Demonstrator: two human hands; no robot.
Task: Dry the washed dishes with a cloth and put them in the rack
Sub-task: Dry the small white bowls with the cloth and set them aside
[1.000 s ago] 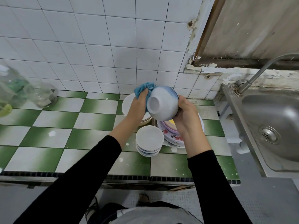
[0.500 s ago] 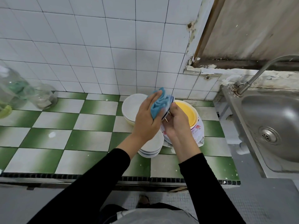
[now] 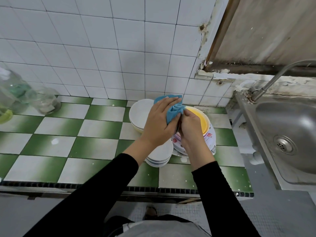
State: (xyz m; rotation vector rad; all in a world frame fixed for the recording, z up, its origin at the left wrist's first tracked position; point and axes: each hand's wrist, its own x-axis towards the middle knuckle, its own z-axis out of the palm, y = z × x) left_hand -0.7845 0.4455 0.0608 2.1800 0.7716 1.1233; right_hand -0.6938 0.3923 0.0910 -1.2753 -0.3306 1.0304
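My left hand (image 3: pixel 159 124) holds a blue cloth (image 3: pixel 171 109) wrapped over a bowl, pressing it against my right hand (image 3: pixel 190 128), whose fingers curl round the bowl from the other side. The bowl itself is almost wholly hidden between the hands and the cloth. Below them on the green-and-white tiled counter (image 3: pixel 68 130) stand dishes: a yellow bowl (image 3: pixel 199 118) on floral plates (image 3: pixel 210 137), a pile of white bowls (image 3: pixel 139 113) at the back, and a stack of small white dishes (image 3: pixel 161 155) in front.
A steel sink (image 3: pixel 289 134) with a tap (image 3: pixel 273 79) lies to the right of the counter. Clear glass jars (image 3: pixel 46 100) and a bottle stand at the far left by the tiled wall. No rack shows in this view.
The white bowl, held up with its foot towards me a second ago, has come down between my hands. The cloth now covers it, and my left hand has slid over its top.
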